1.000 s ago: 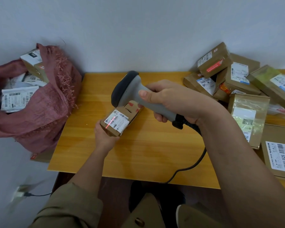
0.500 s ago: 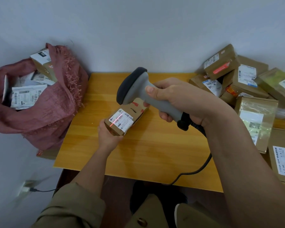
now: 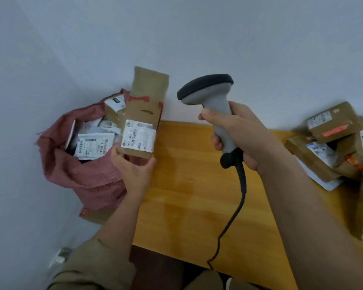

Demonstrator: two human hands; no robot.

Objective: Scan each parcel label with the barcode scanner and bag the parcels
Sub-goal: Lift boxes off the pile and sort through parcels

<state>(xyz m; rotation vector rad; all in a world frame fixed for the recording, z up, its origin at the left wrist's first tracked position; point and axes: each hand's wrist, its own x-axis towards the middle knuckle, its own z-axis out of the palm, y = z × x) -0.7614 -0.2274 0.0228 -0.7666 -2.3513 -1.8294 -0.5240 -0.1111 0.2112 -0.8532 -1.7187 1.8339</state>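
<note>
My left hand (image 3: 133, 170) grips the lower end of a long brown cardboard parcel (image 3: 145, 109), which stands upright over the table's left edge with its white label (image 3: 139, 138) facing me. My right hand (image 3: 237, 135) holds the grey barcode scanner (image 3: 210, 97) by its handle, head up and turned away from the parcel. A black cable (image 3: 237, 197) hangs from it. The pink cloth bag (image 3: 86, 174) sits left of the table, open, with several labelled parcels inside.
The yellow wooden table (image 3: 197, 195) stands against a pale wall. A pile of several brown parcels (image 3: 331, 143) lies at its right end, some running off the frame's right edge. A cardboard piece (image 3: 96, 214) pokes out under the bag.
My left hand has lifted the parcel off the table, stood it upright and carried it left toward the bag. The scanner has swung up away from the label, and its red line is gone.
</note>
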